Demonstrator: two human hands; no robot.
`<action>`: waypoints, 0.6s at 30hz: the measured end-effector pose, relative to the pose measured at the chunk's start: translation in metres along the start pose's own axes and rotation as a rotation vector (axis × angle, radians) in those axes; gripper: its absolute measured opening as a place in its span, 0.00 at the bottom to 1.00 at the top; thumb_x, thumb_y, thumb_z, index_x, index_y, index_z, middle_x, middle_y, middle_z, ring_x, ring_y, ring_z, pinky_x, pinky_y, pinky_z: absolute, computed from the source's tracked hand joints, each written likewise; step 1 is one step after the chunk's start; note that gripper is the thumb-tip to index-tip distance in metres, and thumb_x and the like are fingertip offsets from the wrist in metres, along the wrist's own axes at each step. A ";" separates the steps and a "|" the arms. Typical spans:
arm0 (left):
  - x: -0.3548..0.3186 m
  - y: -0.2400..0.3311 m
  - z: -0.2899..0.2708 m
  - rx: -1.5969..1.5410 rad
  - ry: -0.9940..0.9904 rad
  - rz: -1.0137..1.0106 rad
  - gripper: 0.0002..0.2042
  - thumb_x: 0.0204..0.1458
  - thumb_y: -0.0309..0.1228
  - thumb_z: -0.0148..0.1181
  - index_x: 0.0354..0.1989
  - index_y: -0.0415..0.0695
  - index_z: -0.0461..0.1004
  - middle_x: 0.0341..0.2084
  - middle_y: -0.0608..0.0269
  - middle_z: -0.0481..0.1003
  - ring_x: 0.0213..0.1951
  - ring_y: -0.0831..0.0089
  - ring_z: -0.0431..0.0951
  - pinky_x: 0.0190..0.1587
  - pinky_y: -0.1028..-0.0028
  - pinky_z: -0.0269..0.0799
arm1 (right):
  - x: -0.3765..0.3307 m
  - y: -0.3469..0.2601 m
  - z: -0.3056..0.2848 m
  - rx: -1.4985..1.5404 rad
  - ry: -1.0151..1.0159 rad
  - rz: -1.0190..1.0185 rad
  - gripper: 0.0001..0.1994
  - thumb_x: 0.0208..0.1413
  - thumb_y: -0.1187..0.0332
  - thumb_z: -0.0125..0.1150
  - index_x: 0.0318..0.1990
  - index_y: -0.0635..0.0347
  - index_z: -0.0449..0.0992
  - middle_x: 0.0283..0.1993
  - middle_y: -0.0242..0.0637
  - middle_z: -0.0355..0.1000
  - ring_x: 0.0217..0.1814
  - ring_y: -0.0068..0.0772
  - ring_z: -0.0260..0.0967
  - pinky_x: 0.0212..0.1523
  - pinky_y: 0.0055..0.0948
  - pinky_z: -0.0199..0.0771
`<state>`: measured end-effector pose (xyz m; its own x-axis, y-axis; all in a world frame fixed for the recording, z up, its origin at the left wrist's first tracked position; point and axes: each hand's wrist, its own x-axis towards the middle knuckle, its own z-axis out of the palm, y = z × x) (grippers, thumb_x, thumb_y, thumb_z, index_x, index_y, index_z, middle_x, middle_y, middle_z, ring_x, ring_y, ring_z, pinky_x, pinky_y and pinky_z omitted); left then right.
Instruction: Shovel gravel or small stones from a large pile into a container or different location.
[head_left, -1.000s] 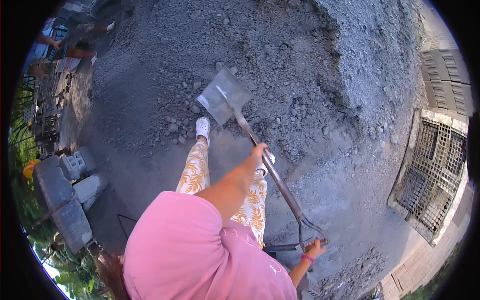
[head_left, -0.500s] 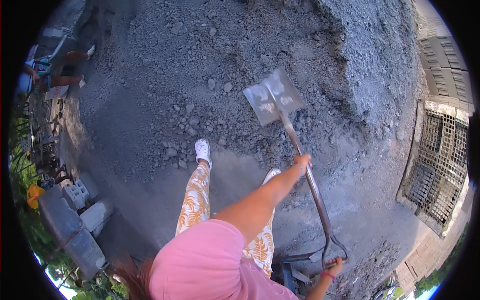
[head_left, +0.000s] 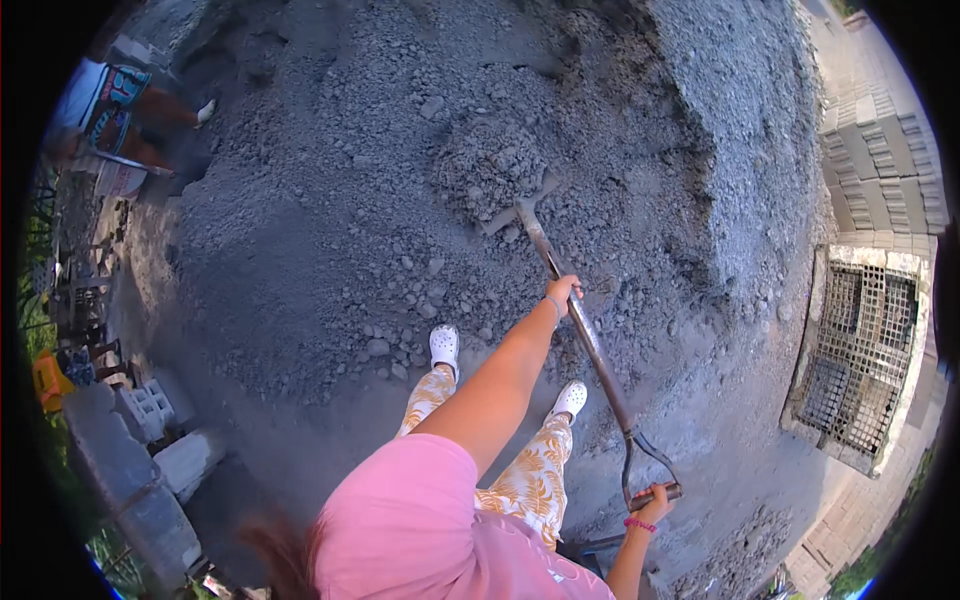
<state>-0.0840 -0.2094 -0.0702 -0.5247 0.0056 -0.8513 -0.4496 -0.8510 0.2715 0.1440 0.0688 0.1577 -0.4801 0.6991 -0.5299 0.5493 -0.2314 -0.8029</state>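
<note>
I hold a long-handled shovel [head_left: 597, 352] with both hands. My left hand [head_left: 565, 293] is closed around the middle of its shaft, a thin band at that wrist. At the near end, my right hand [head_left: 655, 502] grips the crossbar of the D-shaped handle; a pink bracelet sits on this wrist. Grey gravelly sand [head_left: 490, 165] is heaped over the blade, so only the blade's rear edge [head_left: 522, 207] shows where it joins the shaft. Around the blade rises a large pile of the same grey material [head_left: 380, 110].
My white clogs [head_left: 444, 347] stand at the pile's lower edge among loose stones. To the right lie a framed grid [head_left: 855, 350] and stacked grey blocks [head_left: 875, 165]. Concrete slabs [head_left: 130, 470] lie at lower left. Another person's patterned shorts [head_left: 118, 100] show at upper left.
The blade, bare before, is now covered with gravelly sand. Shovel and both hands have shifted left and slightly up in the picture. At upper left the other person has moved.
</note>
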 end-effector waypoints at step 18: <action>-0.252 0.329 -0.245 -0.546 -0.103 0.598 0.05 0.29 0.26 0.45 0.11 0.44 0.56 0.06 0.66 0.58 0.10 0.77 0.60 0.14 0.79 0.61 | -0.197 -0.021 0.174 -0.204 -1.151 -0.971 0.08 0.28 0.77 0.56 0.21 0.60 0.65 0.19 0.38 0.63 0.19 0.30 0.62 0.22 0.21 0.61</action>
<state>0.0773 -0.6198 0.1237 -0.6406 -0.5045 -0.5789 0.3287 -0.8615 0.3871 0.1081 -0.1821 0.2319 -0.9035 -0.3935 0.1699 -0.2476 0.1556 -0.9563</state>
